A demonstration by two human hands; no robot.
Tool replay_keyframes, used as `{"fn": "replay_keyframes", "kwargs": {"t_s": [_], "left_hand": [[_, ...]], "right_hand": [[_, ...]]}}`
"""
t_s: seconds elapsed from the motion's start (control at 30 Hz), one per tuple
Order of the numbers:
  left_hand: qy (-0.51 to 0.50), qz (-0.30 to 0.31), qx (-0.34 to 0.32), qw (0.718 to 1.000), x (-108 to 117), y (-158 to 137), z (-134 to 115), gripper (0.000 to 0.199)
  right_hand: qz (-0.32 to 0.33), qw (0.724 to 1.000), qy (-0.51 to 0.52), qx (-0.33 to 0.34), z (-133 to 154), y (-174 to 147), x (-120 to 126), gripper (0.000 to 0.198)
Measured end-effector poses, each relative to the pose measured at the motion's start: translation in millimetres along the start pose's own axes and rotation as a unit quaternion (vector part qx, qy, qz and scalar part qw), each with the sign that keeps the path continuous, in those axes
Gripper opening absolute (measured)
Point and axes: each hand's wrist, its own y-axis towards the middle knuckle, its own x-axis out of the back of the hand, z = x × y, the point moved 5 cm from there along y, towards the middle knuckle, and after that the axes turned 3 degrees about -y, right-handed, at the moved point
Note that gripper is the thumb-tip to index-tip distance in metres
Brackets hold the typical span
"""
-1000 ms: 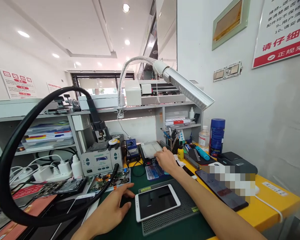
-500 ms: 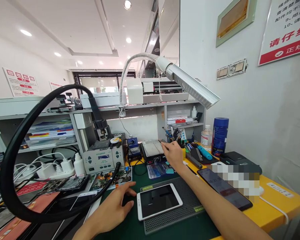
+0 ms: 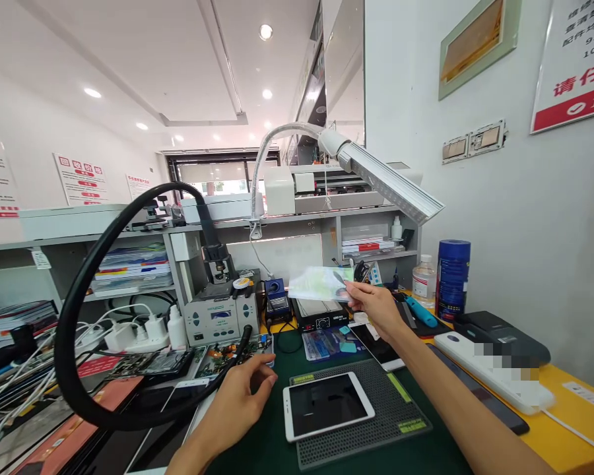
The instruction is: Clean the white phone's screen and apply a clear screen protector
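Observation:
My right hand [image 3: 376,307] is raised above the far part of the bench, its thumb and fingers pinching a thin pale sheet [image 3: 317,284]. Faint green and blue tints and a dark patch show on the sheet, but I cannot tell what kind it is. Loosely curled, my left hand [image 3: 242,392] holds nothing, with thumb and forefinger apart. It rests just left of a white phone [image 3: 329,406] lying screen up on a grey perforated mat [image 3: 391,402]. Another white phone [image 3: 376,346] lies behind the mat, partly covered by my right wrist.
A thick black hose [image 3: 66,330] arches over the left side, beside a grey soldering station [image 3: 221,320]. Above the bench hangs a lamp [image 3: 391,181]. Bottles, a blue can [image 3: 453,280], a power strip [image 3: 495,369] and a dark phone [image 3: 480,389] occupy the right.
My right hand has come up from the flat device at the back and now holds the pale sheet. My view has turned slightly left. The second white phone now shows beside the right forearm.

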Motion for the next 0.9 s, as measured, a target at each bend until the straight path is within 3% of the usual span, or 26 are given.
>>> {"fn": "replay_keyframes", "kwargs": {"t_s": [0.2,0.33,0.4,0.43,0.5,0.57,0.63,0.7,0.77,0.9], "left_hand": [[-0.027,-0.04,-0.006,0.999,4.3,0.9,1.6,0.038],[-0.126,-0.045,0.004,0.991,4.3,1.8,3.3,0.04],[-0.213,-0.038,0.014,0.976,2.4,2.4,1.5,0.044],[-0.268,-0.034,0.02,0.962,1.3,2.9,-0.1,0.047],[-0.397,-0.036,0.027,0.917,0.6,3.9,-3.5,0.053],[-0.493,-0.062,0.036,0.867,2.8,4.9,-4.2,0.051],[-0.534,-0.113,0.062,0.836,7.4,5.0,0.9,0.04],[-0.539,-0.162,0.089,0.822,12.3,4.5,8.8,0.031],[-0.536,-0.19,0.1,0.816,16.3,4.4,15.8,0.028],[-0.537,-0.202,0.09,0.814,19.3,5.8,22.1,0.029]], "right_hand": [[0.05,0.998,0.037,-0.018,-0.3,-3.3,-11.5,0.046],[0.095,0.995,0.028,-0.023,11.9,-20.9,-30.4,0.045],[0.094,0.996,-0.001,0.012,20.1,-36.5,-43.2,0.036],[0.072,0.992,-0.054,0.085,27.9,-45.8,-48.6,0.027],[0.088,0.943,-0.147,0.285,43.8,-71.6,-67.5,0.017],[0.122,0.864,-0.208,0.443,48.5,-99.7,-86.7,0.023],[0.13,0.798,-0.235,0.54,46.2,-121.0,-99.0,0.028],[0.136,0.769,-0.242,0.576,42.3,-132.9,-105.9,0.031],[0.156,0.776,-0.237,0.563,39.6,-137.5,-109.2,0.035],[0.177,0.834,-0.215,0.476,39.3,-138.3,-109.5,0.035]]}}
